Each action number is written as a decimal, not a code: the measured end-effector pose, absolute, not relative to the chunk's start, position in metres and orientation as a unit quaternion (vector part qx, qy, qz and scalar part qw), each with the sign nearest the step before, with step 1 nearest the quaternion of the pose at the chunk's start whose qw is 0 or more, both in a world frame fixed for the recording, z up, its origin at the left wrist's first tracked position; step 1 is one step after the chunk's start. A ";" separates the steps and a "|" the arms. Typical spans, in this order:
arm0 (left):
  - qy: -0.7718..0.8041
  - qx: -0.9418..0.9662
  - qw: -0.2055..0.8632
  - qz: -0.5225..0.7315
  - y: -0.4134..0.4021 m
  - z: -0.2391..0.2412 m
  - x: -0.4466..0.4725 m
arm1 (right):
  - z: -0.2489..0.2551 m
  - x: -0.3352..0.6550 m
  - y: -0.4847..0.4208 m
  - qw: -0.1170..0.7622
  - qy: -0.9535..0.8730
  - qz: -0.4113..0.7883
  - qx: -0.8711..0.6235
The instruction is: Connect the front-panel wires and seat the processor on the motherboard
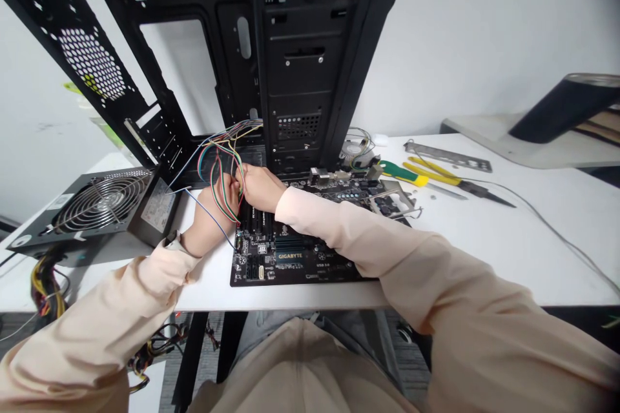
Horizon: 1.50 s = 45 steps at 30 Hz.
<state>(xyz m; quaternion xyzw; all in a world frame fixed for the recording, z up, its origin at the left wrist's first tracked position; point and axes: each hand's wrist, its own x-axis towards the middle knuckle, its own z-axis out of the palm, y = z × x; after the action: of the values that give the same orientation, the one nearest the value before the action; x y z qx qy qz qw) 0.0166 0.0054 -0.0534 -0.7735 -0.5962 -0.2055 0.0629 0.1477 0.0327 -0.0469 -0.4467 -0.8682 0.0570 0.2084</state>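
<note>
A black Gigabyte motherboard (pixel 300 258) lies flat on the white table (pixel 484 245). Behind it stands an open black computer case (pixel 295 58), from which a bundle of thin coloured wires (pixel 220 151) hangs down. My left hand (pixel 213 213) and my right hand (pixel 259 186) meet over the board's upper left corner. Both are closed around the ends of those wires. The fingertips and the wire connectors are hidden between the two hands.
A grey power supply (pixel 92 206) with a round fan grille sits at the left, its cables hanging off the table edge. A green-and-yellow screwdriver (pixel 407 174), yellow-handled pliers (pixel 450 179) and a metal I/O plate (pixel 448 156) lie right of the case. A cable (pixel 557 232) crosses the table.
</note>
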 end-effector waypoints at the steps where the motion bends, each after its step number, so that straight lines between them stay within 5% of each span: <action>1: -0.596 -0.774 0.061 -0.206 0.006 -0.054 0.017 | -0.047 0.148 0.033 0.210 -0.868 0.059 -0.445; 17: -0.545 -0.795 0.004 -0.266 0.007 -0.047 0.010 | -0.056 0.148 0.043 0.310 -0.833 0.090 -0.450; 33: -0.507 -0.767 -0.127 -0.371 0.020 -0.060 0.000 | -0.058 0.152 0.044 0.307 -0.850 0.134 -0.408; 45: -0.532 -0.777 -0.118 -0.315 0.019 -0.053 0.001 | -0.055 0.150 0.040 0.282 -0.869 0.101 -0.394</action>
<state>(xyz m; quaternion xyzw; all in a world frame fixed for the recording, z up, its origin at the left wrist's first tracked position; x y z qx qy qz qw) 0.0008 0.0187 -0.0530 -0.7771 -0.5322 -0.3145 -0.1178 0.1504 0.0404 -0.0552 -0.3945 -0.8689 0.1008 0.2815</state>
